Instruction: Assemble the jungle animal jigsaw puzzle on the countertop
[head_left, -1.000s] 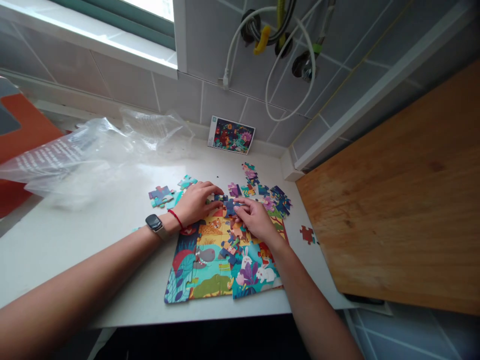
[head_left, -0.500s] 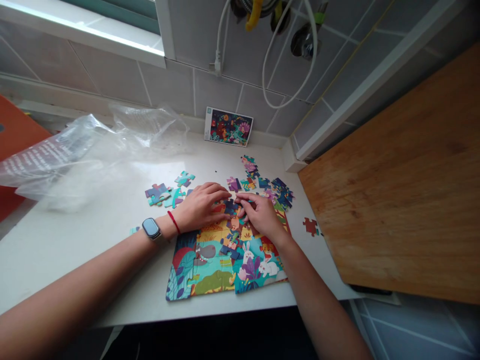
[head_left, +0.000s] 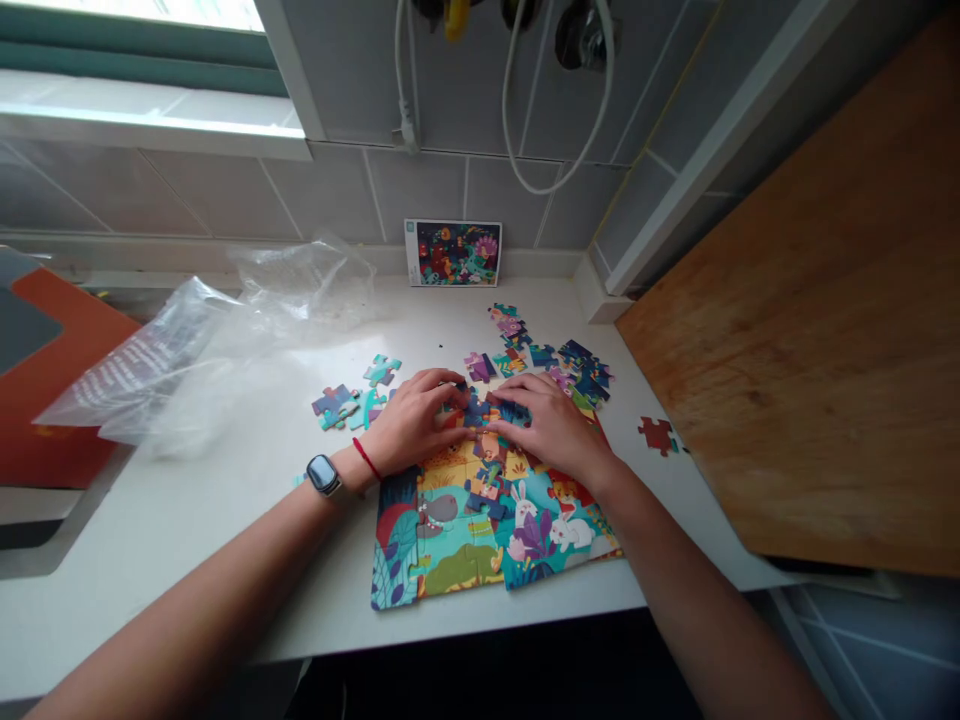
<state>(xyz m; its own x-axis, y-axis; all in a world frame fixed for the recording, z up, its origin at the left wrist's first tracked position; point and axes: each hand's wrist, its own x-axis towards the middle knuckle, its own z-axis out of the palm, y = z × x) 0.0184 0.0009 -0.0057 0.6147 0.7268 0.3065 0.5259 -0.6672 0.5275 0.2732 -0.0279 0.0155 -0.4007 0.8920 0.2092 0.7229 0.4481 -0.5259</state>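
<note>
A partly joined jigsaw puzzle (head_left: 457, 570) with animal pictures lies on the white counter; its upper part is covered by my hands. My left hand (head_left: 420, 420), with a watch and red cord at the wrist, curls over its upper left, thumb and fingers around dark blue pieces. Facing it, my right hand (head_left: 551, 420) bends over the upper right, thumb and fingertips on a dark blue puzzle piece (head_left: 512, 412) partly hidden by the hand. Between the fingertips shows another dark blue piece (head_left: 476, 408). A loose-looking piece (head_left: 487, 495) rests on the puzzle's middle.
Loose pieces lie left (head_left: 334, 405) and behind right (head_left: 585, 370); a brown piece (head_left: 657, 435) sits farther right. A picture card (head_left: 454, 253) leans on the wall. Clear plastic (head_left: 225, 340) and an orange box (head_left: 60, 400) are left; a wooden board (head_left: 825, 330) stands right.
The right hand's thumb and fingers have spread apart from a pinch, and a dark blue piece shows between them. My left hand stays in much the same place; the camera view has shifted.
</note>
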